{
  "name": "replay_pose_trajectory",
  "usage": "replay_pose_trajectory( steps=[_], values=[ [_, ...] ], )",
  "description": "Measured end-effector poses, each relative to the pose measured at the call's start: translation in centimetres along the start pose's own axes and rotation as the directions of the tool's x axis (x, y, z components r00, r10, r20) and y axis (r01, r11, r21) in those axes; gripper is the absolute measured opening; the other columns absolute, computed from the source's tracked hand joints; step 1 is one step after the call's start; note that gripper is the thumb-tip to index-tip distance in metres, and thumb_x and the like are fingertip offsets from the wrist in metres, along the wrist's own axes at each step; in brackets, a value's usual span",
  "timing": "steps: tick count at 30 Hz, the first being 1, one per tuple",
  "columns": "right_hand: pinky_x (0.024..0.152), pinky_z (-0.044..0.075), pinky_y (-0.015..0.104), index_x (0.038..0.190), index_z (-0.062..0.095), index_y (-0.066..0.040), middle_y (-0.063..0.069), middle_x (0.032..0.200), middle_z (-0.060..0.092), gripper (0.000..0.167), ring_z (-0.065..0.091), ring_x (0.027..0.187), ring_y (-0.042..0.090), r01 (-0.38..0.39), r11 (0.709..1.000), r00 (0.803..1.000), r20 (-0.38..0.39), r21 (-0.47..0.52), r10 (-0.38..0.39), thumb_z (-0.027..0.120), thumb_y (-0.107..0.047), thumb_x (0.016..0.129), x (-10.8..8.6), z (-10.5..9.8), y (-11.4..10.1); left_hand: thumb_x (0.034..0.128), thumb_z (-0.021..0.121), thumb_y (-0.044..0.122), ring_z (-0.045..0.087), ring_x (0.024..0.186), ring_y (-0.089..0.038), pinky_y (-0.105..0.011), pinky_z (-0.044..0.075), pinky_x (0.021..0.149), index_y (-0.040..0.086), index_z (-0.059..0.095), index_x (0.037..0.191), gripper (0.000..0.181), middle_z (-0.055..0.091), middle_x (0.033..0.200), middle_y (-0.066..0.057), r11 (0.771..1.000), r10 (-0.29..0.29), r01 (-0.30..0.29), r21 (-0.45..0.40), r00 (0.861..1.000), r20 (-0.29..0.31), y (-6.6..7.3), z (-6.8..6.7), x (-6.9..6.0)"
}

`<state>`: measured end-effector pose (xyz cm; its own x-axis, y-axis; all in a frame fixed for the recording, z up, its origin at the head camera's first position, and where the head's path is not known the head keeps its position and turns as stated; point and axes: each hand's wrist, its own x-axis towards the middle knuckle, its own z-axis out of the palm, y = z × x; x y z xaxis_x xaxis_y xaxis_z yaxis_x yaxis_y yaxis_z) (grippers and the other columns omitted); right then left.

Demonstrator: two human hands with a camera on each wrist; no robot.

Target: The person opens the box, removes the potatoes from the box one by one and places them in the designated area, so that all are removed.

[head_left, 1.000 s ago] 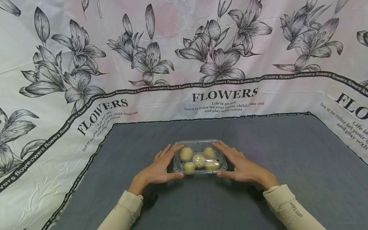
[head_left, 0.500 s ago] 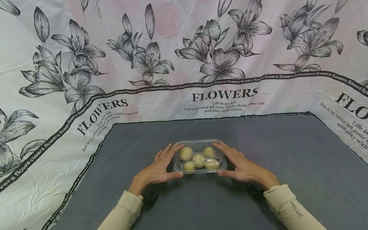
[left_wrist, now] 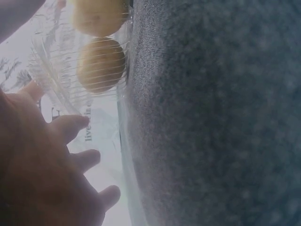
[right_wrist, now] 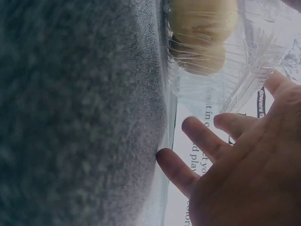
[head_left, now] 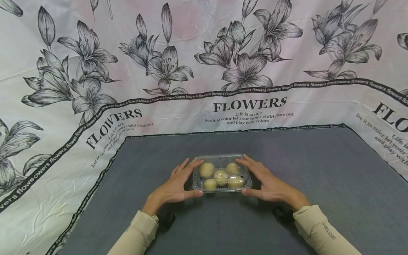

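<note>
Clear plastic rectangular container (head_left: 220,161) sits on a dark grey fabric-like surface (head_left: 223,226), near the middle of its width, long side facing the person. Inside, five pale yellow round fruits or balls (head_left: 221,177): two at the back, one in the middle, two at the front. Exact kind can't be told. Glare on the plastic over the front ones; ribbed plastic wall shows in both wrist views.

Left hand (head_left: 175,186) is at the container's left end, thumb by the near corner, index finger at the far corner. Right hand (head_left: 271,186) mirrors it at the right end, thumb by the near corner, index finger at the far one. Container lies between the two hands. Fingers of both hands are spread and fairly straight, not curled round the plastic; middle, ring and little fingers fan out in the wrist views. Can't tell how firmly either hand presses.

Both forearms wear cream sleeves (head_left: 137,230), lettering on the right one. A black object (head_left: 166,222) shows under the left wrist, another black object (head_left: 283,214) under the right.

Beyond the surface, white cloth with pink blotches (head_left: 185,24) carries black line-drawn lilies, a dark lettered band (head_left: 204,95) and the word "FLOWERS".
</note>
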<state>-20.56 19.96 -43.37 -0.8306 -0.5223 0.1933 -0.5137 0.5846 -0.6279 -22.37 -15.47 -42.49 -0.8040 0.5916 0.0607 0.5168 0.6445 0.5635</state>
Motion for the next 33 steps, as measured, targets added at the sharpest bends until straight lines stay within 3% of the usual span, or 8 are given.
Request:
replay_pose_trajectory(
  steps=[11,23,33],
  values=[
    [0.114,0.007,0.080,0.163,0.018,-0.036,0.013,0.173,0.003,0.083,0.010,0.156,0.047,-0.046,0.999,0.997,0.062,0.028,0.044,0.067,-0.043,0.097,-0.22,-0.07,-0.11,0.0914,0.071,0.052,0.001,0.160,-0.037,-0.069,0.003,0.123,0.037,0.014,0.164,0.093,0.009,0.173,-0.003,1.000,0.009,-0.009,-0.003,1.000,0.014,0.14,-0.03,0.05],
    [0.115,0.000,0.079,0.164,0.012,-0.039,0.007,0.174,-0.005,0.079,0.002,0.159,0.041,-0.092,0.988,0.990,0.117,0.121,0.078,0.062,-0.038,0.102,-0.29,-0.34,-0.24,0.0959,0.067,0.046,-0.004,0.160,-0.038,-0.073,0.000,0.121,0.032,0.008,0.165,0.092,0.002,0.174,-0.006,0.999,0.004,-0.003,-0.039,0.999,0.045,0.47,-0.07,0.06],
    [0.114,0.006,0.080,0.164,0.013,-0.038,0.010,0.173,0.001,0.084,0.005,0.158,0.043,-0.057,0.993,0.995,0.090,0.100,0.048,0.065,-0.036,0.099,-0.24,-0.47,-0.17,0.0949,0.065,0.054,-0.006,0.159,-0.041,-0.077,0.001,0.118,0.036,0.008,0.165,0.092,0.001,0.174,-0.005,1.000,0.011,-0.010,-0.028,0.999,0.042,0.04,0.04,-0.08]
  ],
)
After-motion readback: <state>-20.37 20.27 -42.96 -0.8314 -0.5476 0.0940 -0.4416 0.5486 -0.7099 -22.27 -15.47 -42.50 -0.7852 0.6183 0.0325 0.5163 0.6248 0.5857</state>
